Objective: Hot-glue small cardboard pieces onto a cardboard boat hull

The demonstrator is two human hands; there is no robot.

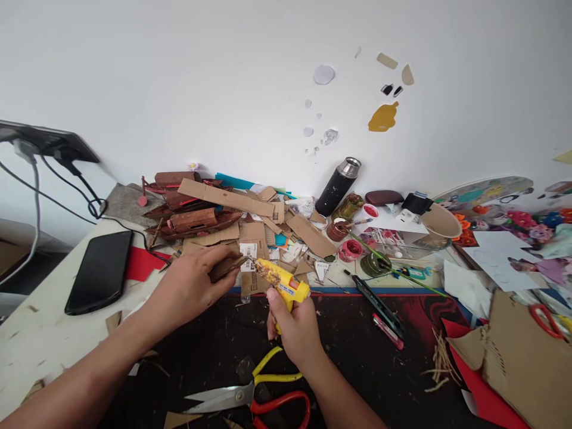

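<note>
My right hand [297, 333] is wrapped round the handle of a yellow hot glue gun [292, 289], whose stained nozzle points left. My left hand [190, 286] pinches a small brown piece [226, 266], which looks like cardboard, with the nozzle close to its edge. Whether nozzle and piece touch, I cannot tell. Just below on the dark mat lie scissors with yellow handles [277, 377] and metal blades [221, 398]. A red handle [286, 402] shows beside them. Beyond my hands are brown model boats [201, 221] and a heap of cardboard scraps [257, 235].
A black phone [99, 268] lies at left, with a cable [134, 231] beside it. Behind stand a black flask [337, 187] and paint jars [351, 250]. A green utility knife [375, 304] rests on the mat. Cardboard [527, 357] and red-handled scissors [546, 322] lie at right.
</note>
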